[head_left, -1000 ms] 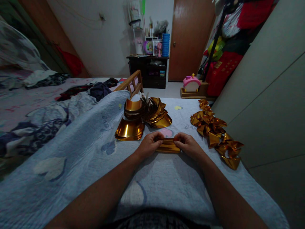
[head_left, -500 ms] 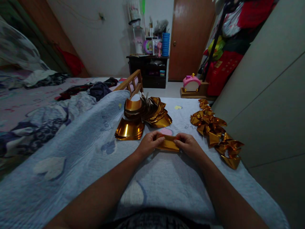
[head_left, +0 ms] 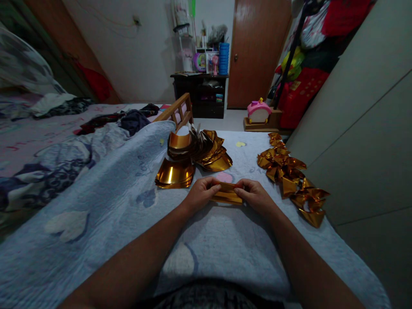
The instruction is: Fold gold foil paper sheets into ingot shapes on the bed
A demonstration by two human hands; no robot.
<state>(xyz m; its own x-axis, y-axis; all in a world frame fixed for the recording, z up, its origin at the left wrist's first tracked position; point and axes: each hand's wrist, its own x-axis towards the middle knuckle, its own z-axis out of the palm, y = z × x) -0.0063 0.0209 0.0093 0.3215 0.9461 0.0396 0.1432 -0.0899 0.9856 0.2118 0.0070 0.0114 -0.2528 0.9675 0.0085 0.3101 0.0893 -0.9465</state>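
Observation:
A sheet of shiny gold foil paper (head_left: 227, 196), folded into a narrow strip, is stretched between my two hands. My left hand (head_left: 203, 192) pinches its left end, thumb on top. The right end is gripped by my right hand (head_left: 252, 193) in the same way. Just beyond my left hand lies a fanned stack of flat gold foil sheets (head_left: 175, 172), with more sheets (head_left: 214, 156) spread behind it. Folded gold foil pieces (head_left: 289, 171) with pointed ends form a loose row to the right of my right hand.
A pale blue blanket (head_left: 222, 249) with heart shapes covers the surface under my hands. On the left is a bed with rumpled clothes (head_left: 135, 121). A wooden rail (head_left: 175, 109), a dark cabinet (head_left: 199, 96) and a pink toy (head_left: 259, 111) stand beyond; a pale panel (head_left: 367, 128) rises at right.
Both hands keep their hold on the foil strip in nearly the same place. A crease along the strip shows more clearly now, and its near part looks tilted differently.

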